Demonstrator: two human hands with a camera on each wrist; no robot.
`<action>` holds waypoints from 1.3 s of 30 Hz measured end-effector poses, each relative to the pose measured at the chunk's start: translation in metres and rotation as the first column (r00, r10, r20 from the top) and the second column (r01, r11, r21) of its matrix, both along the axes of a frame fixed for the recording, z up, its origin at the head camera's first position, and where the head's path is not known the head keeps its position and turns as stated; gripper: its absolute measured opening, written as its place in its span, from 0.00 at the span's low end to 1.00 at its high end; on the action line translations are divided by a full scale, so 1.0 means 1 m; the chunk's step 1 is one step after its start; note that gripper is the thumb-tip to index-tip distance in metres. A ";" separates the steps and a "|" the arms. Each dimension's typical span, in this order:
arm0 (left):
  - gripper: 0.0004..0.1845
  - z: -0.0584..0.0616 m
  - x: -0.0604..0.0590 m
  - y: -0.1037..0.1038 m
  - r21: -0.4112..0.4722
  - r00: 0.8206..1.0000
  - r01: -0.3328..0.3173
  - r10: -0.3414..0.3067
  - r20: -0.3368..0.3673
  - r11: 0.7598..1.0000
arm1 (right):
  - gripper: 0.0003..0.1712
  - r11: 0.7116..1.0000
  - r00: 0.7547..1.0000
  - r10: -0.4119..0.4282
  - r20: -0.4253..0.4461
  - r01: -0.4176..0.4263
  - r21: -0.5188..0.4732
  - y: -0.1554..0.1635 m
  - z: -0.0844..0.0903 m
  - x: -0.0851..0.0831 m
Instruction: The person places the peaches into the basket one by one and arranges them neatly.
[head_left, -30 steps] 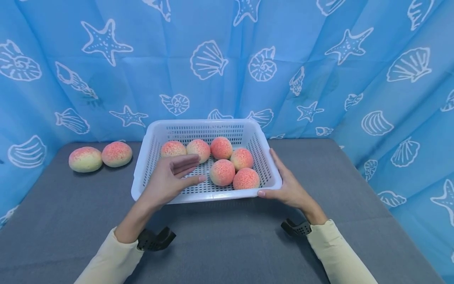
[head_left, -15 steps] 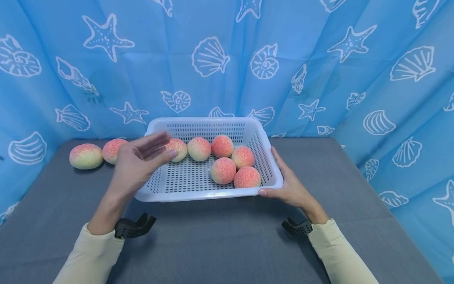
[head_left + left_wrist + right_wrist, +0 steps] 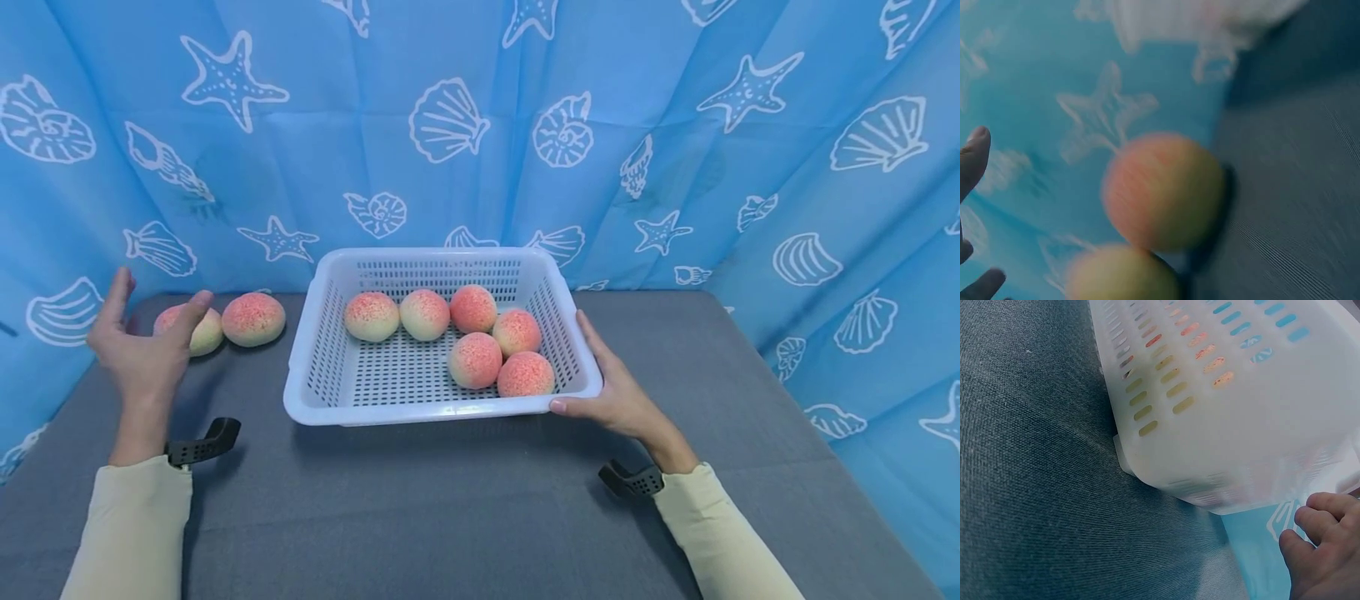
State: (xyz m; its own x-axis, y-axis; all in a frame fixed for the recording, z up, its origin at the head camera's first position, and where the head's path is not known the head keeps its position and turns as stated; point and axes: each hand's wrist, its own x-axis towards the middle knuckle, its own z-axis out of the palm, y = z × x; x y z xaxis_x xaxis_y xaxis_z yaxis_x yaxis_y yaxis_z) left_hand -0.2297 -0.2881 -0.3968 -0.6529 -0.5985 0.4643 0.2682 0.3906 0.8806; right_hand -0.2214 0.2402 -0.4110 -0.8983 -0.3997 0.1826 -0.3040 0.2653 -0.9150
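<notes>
A white slotted basket stands mid-table with several pink-yellow peaches inside. Two more peaches lie on the grey table at the left: one in full view, the other partly behind my left hand. That hand hovers just in front of it, fingers spread, holding nothing. The blurred left wrist view shows both peaches close by and my fingertips at the edge. My right hand rests against the basket's right front corner, fingers straight along the side wall, thumb at the front rim.
Blue curtain with shell and starfish prints closes in the table on the back, left and right. Grey cloth tabletop stretches bare in front of the basket. Black wrist mounts sit by both cuffs.
My left hand has swung from over the basket's left part out to the left, up to the two loose peaches. The right hand and the basket have stayed put.
</notes>
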 end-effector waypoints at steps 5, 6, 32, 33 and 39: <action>0.54 -0.032 -0.005 -0.019 0.024 0.985 -0.034 0.030 0.168 0.999 | 0.73 1.000 1.000 0.001 0.002 -0.001 -0.002 0.000 0.000 0.000; 0.55 -0.037 -0.006 -0.021 0.033 0.977 -0.038 0.030 0.210 0.999 | 0.73 1.000 1.000 0.001 0.001 -0.001 -0.003 0.000 0.000 0.000; 0.43 -0.028 -0.009 -0.025 0.536 0.989 -0.008 -0.071 0.127 0.844 | 0.72 1.000 1.000 0.008 -0.008 -0.008 -0.003 0.000 -0.002 0.000; 0.43 -0.019 -0.008 -0.020 0.560 0.993 0.036 -0.095 0.076 0.828 | 0.72 1.000 1.000 0.011 -0.008 -0.011 -0.005 0.000 -0.002 0.000; 0.40 0.038 0.001 0.031 0.507 0.944 0.329 -0.274 -0.181 0.797 | 0.72 1.000 1.000 0.008 -0.016 -0.008 -0.003 0.000 -0.002 0.000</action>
State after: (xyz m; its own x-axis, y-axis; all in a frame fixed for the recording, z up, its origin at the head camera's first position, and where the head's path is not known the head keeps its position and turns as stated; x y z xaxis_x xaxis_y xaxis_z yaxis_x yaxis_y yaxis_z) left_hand -0.2283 -0.2572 -0.3587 -0.8105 -0.5480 0.2067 0.3868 -0.2360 0.8914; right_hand -0.2213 0.2403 -0.4129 -0.8918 -0.4066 0.1983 -0.3211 0.2601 -0.9106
